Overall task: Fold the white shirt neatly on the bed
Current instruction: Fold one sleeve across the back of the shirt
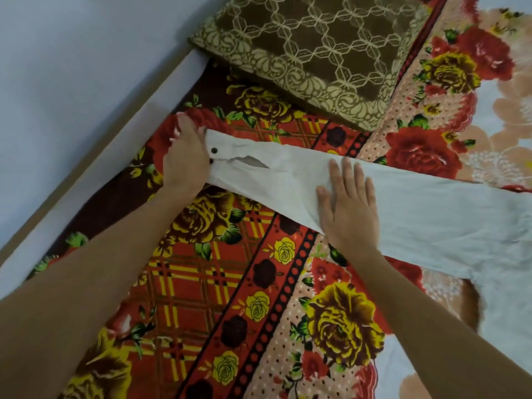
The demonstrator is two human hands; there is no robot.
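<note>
Where the bed (115, 145) meets the wall (57, 82) at the far left, there is little room to spare, and the left hand (187, 159) lies close to that edge. Its fingers are stretched out almost straight over the end of the cuff (227, 152), pressing it to the flowered bedspread (201, 283); whether the thumb hooks under the cloth is hidden. A dark button (214, 150) shows just beside the hand.

From there the sleeve (288, 180) runs rightward and slightly toward the person, its long axis spanning the gap between the hands. A brown pillow (316, 53) sits beyond it, apart from the cloth. The right hand (349, 205) rests flat on the sleeve, palm down, fingers spread and straight, gripping nothing.

Further right the sleeve widens into the body of the white shirt (446, 220), which spreads toward the frame's right edge and is partly cut off. The fold probably has to carry the cuff rightward onto the body. The left hand is nearest the cuff, and the open room lies to the right and toward the person.
</note>
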